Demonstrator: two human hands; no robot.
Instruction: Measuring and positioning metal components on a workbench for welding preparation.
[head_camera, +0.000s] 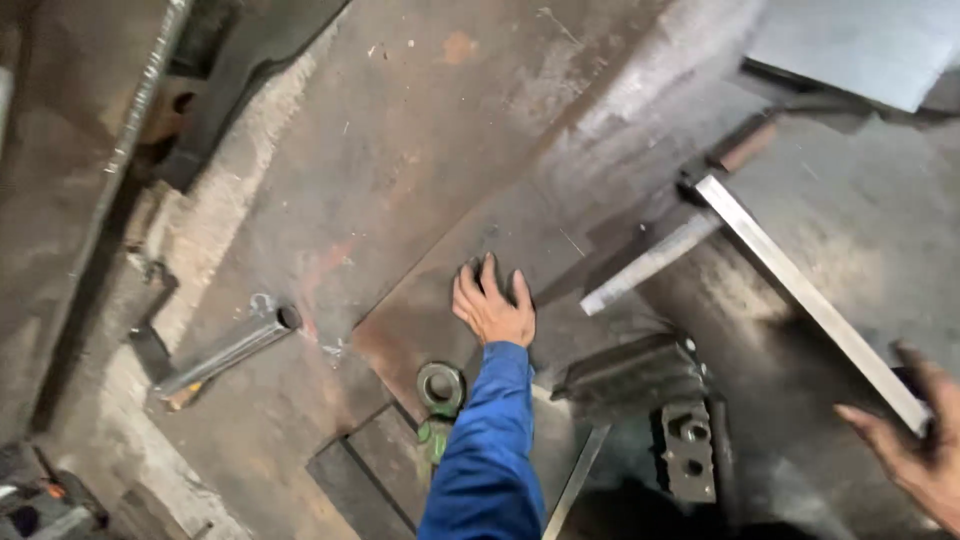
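Workshop steel everywhere — a wide, rust-stained dark metal plate bench fills the view, scuffed and dusty. On it, right of centre, lies the long flat bright steel bar, running diagonally from the upper middle down toward the lower right. The right hand sits at the bar's lower end, fingers curled about it, but the contact is at the frame's edge and blurred, so I cannot tell whether it truly grasps the bar or merely touches it. The left hand, in a blue sleeve, is pressed flat, palm down and fingers spread, on a rusty brown sheet of steel plate lying on the bench — holding nothing, only bearing down.

A shorter grey steel strip lies crosswise, just under the long bar's upper end. Below the left wrist sits a thick round steel ring, near a dark grooved steel block with a bolted clamp piece. Far left rests a short grey steel tube.

To do this well, I judge — keep the left palm flat so the sheet stays put, and keep the bar low and level, since its far end crosses the strip.
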